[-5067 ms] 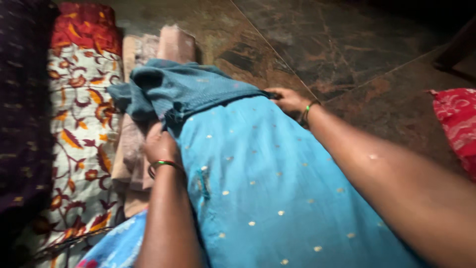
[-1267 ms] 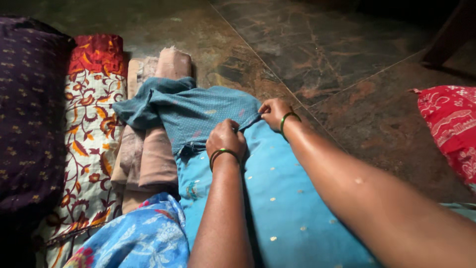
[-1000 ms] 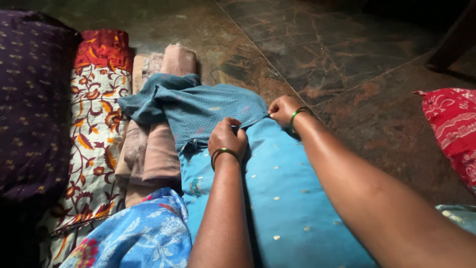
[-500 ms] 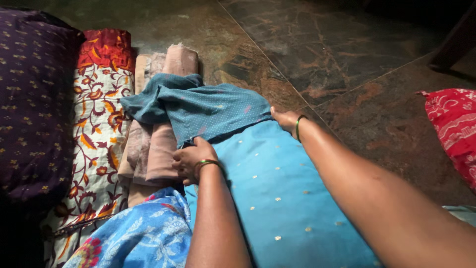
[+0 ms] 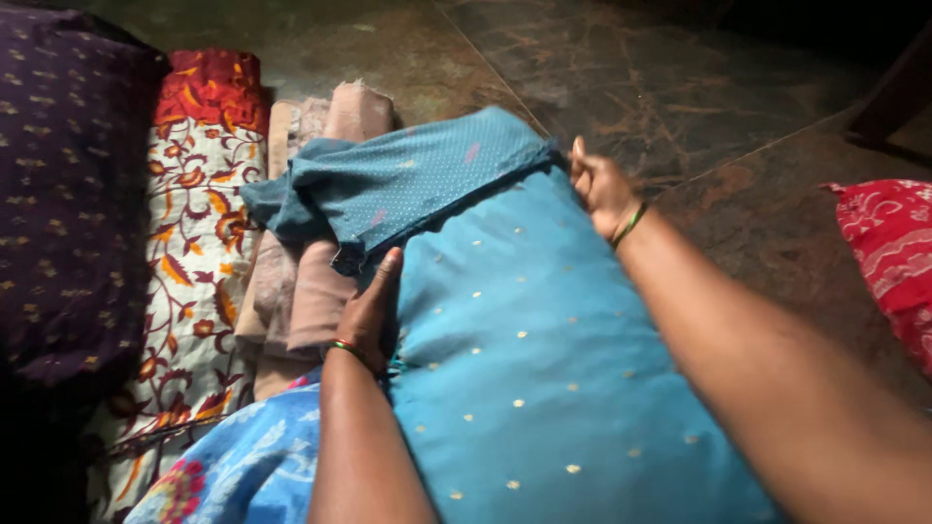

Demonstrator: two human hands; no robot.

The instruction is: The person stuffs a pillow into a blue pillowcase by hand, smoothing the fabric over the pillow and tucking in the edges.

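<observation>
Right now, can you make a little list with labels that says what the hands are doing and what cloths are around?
left hand: flat against the left edge of the light blue cloth
right hand: grips that cloth's far right corner
darker teal cloth: bunched at the far end
beige cloths: folded, left of the blue
flowered cloth: red and cream, further left
floor: dark stone

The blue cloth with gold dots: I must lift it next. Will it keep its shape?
Probably not. The blue cloth looks thin and floppy: its darker end lies bunched and folded. It seems light. The left hand and right hand hold opposite edges, likely so it does not sag.
</observation>
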